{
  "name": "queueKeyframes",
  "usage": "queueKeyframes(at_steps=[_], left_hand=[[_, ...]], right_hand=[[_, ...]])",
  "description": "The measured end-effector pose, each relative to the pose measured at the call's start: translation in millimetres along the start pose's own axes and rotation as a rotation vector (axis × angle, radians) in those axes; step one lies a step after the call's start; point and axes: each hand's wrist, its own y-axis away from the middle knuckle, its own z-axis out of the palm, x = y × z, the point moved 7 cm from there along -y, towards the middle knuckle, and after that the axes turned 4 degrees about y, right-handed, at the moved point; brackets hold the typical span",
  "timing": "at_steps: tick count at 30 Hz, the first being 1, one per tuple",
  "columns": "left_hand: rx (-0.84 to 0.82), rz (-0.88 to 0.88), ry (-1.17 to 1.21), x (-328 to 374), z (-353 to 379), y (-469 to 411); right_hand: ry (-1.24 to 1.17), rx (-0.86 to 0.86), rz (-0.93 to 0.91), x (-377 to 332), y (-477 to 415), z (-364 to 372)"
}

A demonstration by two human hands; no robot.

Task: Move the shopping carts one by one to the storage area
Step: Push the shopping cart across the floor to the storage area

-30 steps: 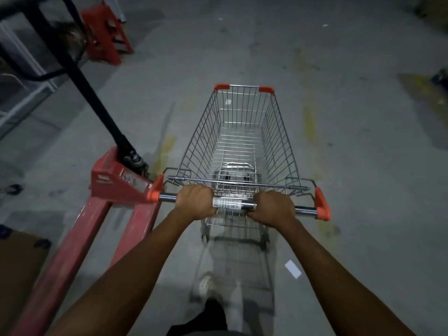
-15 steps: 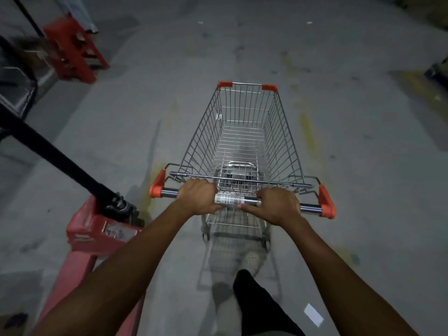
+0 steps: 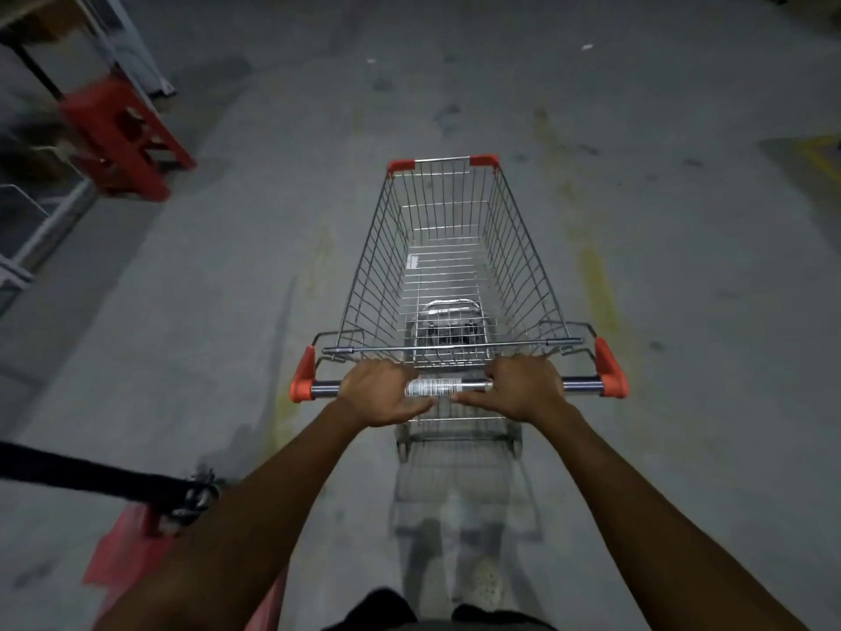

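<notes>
A wire shopping cart (image 3: pixel 514 248) with orange corner caps stands straight ahead of me on the grey concrete floor, its basket empty. Its steel handle bar (image 3: pixel 580 384) runs across the middle of the view, with a barcode label at its centre. My left hand (image 3: pixel 380 393) grips the bar left of the label, fingers curled over the top. My right hand (image 3: pixel 521 387) grips it right of the label in the same way. Both arms are stretched out in front of me.
A red pallet jack (image 3: pixel 132 544) with a black tow handle (image 3: pixel 86 475) sits at my lower left. A red plastic stool (image 3: pixel 123 143) and metal shelving (image 3: pixel 36 216) stand at the far left. Faded yellow lines (image 3: pixel 596 284) mark the floor.
The cart and I have rolled forward. The pallet jack has slid from beside the cart's handle to behind my left arm, and the red stool has come nearer. Both hands kept their grip.
</notes>
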Motion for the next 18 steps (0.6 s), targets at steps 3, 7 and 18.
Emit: queueKeyframes(at_steps=[3,7,18], left_hand=[[-0.011,0.010,0.042,-33,-6,-49],[0.023,0.033,0.048,-91,-11,-111],[0.045,0.095,-0.080,-271,-56,-297]], right_hand=[[0.006,-0.013,-0.009,12,-55,-14],[0.034,0.017,0.000,16,-133,-29],[0.010,0.070,0.125,16,-372,-82]])
